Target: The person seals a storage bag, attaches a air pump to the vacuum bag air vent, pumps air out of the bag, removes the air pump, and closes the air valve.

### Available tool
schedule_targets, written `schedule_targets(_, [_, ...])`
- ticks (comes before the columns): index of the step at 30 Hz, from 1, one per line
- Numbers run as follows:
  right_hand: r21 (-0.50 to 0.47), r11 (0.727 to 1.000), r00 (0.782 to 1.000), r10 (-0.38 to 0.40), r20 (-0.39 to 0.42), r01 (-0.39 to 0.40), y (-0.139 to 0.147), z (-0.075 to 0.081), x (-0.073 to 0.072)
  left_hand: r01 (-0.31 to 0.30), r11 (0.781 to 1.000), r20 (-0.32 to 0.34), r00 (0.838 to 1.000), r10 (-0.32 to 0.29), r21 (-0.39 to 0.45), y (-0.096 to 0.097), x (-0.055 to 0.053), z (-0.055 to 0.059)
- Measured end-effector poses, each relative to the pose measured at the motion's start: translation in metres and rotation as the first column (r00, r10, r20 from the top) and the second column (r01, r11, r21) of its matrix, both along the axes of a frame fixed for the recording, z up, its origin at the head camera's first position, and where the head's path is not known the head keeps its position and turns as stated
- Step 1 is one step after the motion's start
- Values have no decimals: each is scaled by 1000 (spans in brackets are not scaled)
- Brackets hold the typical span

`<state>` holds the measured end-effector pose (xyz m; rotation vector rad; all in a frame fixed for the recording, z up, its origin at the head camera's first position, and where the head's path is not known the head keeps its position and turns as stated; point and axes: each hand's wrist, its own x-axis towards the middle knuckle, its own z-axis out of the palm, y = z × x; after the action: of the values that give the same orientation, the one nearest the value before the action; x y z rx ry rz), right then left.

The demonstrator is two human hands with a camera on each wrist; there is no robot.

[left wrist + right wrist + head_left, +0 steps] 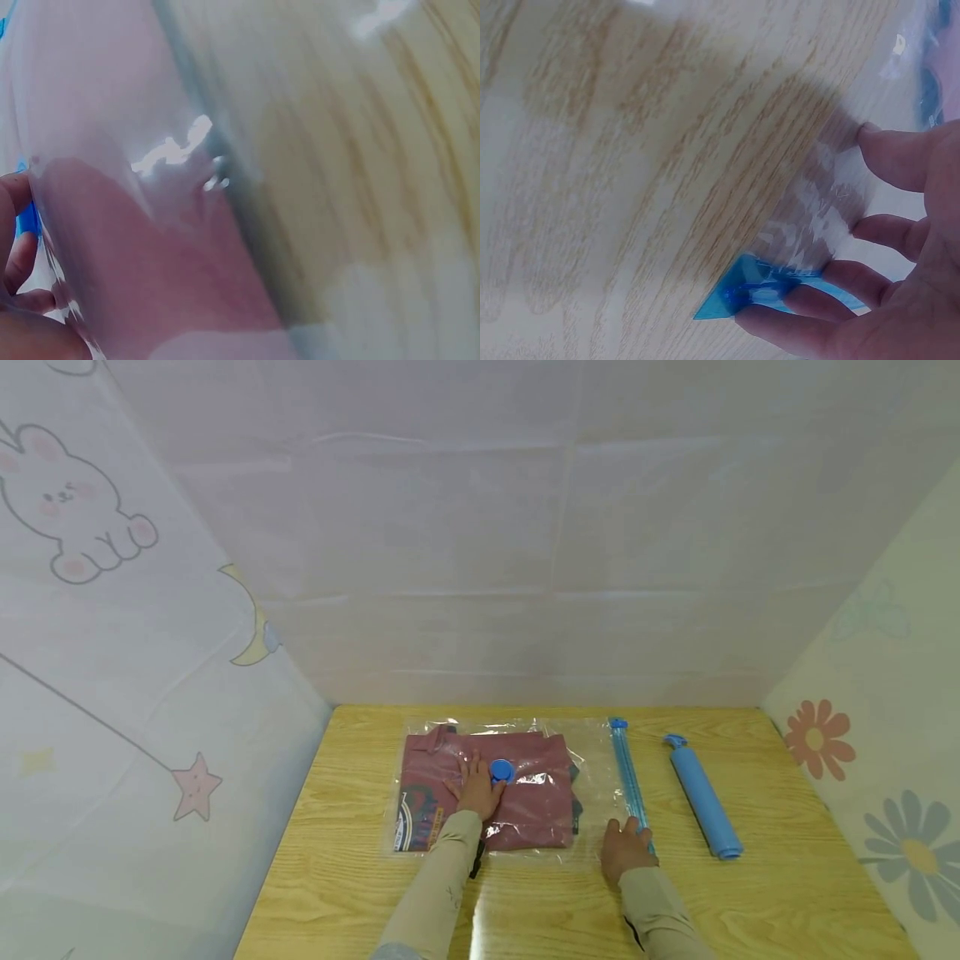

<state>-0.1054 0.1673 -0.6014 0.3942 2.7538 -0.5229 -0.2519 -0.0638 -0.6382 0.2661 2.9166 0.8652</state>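
Observation:
A clear vacuum storage bag [596, 777] lies flat on the wooden table with a folded dark-pink garment [532, 818] inside. My left hand [477, 789] rests on the bag over the garment, fingers spread, beside the round blue valve [502, 770]. The left wrist view shows several fingers near the blue valve [28, 219]. At the bag's near right corner, my right hand [626, 852] touches the plastic by the end of the blue zip strip [630, 772]. In the right wrist view, its spread fingers lie on the strip's blue corner [742, 289]. A blue slider [618, 722] sits at the strip's far end.
A blue hand pump [705, 797] lies on the table [795, 860] to the right of the bag, its handle toward the back. Patterned cloth walls [525, 568] stand behind the table and on both sides.

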Motion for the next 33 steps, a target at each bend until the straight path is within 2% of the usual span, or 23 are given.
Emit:
schedule_targets(6, [-8, 1000, 1000, -6, 11, 6, 0, 1, 0, -14, 1000, 18, 1000, 14, 11, -1, -1, -1])
schedule_targets(10, [-12, 1000, 1000, -8, 13, 9, -1, 1, 0, 15, 1000, 12, 1000, -15, 12, -1, 0, -1])
schedule_targets(15, [-17, 1000, 1000, -14, -1, 14, -1, 3, 2, 40, 998, 23, 999, -39, -53, 0, -1, -4])
schedule_targets(17, [-14, 1000, 1000, -7, -10, 7, -1, 3, 3, 39, 997, 30, 999, -37, -72, 0, -1, -5])
schedule_targets(23, [7, 1000, 999, 7, -34, -6, 0, -1, 4, 21, 999, 16, 1000, -20, -47, 2, -3, -7])
schedule_targets(33, [9, 1000, 1000, 1, -22, -1, 0, -6, 2, -4, 999, 14, 1000, 4, -44, 2, -3, -7])
